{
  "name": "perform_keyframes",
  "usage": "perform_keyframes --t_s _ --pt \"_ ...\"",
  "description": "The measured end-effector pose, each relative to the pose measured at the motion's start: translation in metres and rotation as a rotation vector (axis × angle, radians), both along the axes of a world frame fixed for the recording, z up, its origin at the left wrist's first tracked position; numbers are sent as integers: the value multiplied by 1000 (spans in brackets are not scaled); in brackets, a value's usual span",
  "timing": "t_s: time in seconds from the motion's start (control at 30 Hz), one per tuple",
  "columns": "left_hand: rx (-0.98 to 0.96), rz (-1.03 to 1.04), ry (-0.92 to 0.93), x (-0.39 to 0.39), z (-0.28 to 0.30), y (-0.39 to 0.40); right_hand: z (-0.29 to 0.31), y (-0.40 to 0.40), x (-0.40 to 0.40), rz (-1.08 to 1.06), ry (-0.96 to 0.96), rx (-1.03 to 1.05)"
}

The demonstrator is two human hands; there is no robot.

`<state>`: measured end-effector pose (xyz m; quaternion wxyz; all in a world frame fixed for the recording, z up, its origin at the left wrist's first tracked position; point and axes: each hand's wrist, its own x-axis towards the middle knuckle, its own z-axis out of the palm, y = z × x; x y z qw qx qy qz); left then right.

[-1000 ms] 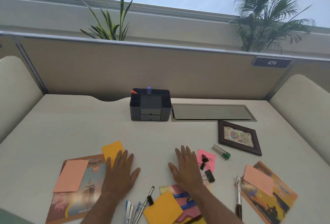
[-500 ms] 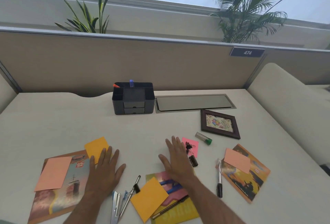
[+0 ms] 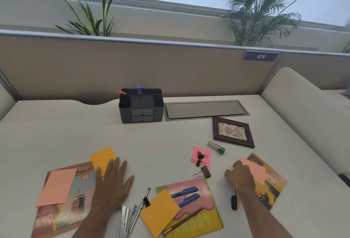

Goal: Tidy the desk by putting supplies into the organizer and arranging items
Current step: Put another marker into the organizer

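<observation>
Left hand [image 3: 111, 181]: released, fingers straight, palm flat on the counter [image 3: 56, 139], fingertips overlapping an orange sticky note [image 3: 103, 157]. Right hand [image 3: 239, 178]: fingers curled over a black marker [image 3: 233, 200]; whether it grips the marker cannot be told. The organizer [image 3: 141, 106] stands at 12 o'clock, well apart. Binder clips [image 3: 201, 163] lie between the hands.

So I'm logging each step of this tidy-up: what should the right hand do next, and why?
Probably close on the black marker and lift it toward the organizer. The right hand sits curled over the marker's upper end, whose lower end shows below the wrist, while the left hand rests flat. Whether the grip is already closed is hidden.
</observation>
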<state>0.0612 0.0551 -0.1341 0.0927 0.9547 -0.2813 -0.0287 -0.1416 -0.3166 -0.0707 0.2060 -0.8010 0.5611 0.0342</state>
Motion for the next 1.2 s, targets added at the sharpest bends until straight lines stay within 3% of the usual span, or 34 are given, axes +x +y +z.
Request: perform_keyframes --t_s 0.2,0.33,0.4,0.5,0.7,0.87,0.97,1.1,1.2 --pt "-4 3 14 1 1 1 16 5 16 32 36 -49" --pt "-78 -15 2 4 4 0 45 2 43 -85 -313 -23" --pt "-197 -39 -8 6 8 -9 55 5 65 -214 -571 162" --pt "-486 -140 -19 7 27 -35 64 32 101 -371 -851 647" --pt "-837 -325 -7 7 81 -91 56 112 160 -412 -903 1096" --pt "-971 -260 37 33 99 -95 49 141 191 -371 -916 1214" --pt "-997 -187 3 57 112 -93 39 143 206 -199 -825 893" --pt "-1065 -4 -85 104 142 -94 3 126 207 423 -625 116" --pt "-1113 120 -104 146 165 -96 -30 107 203 689 -418 -159"
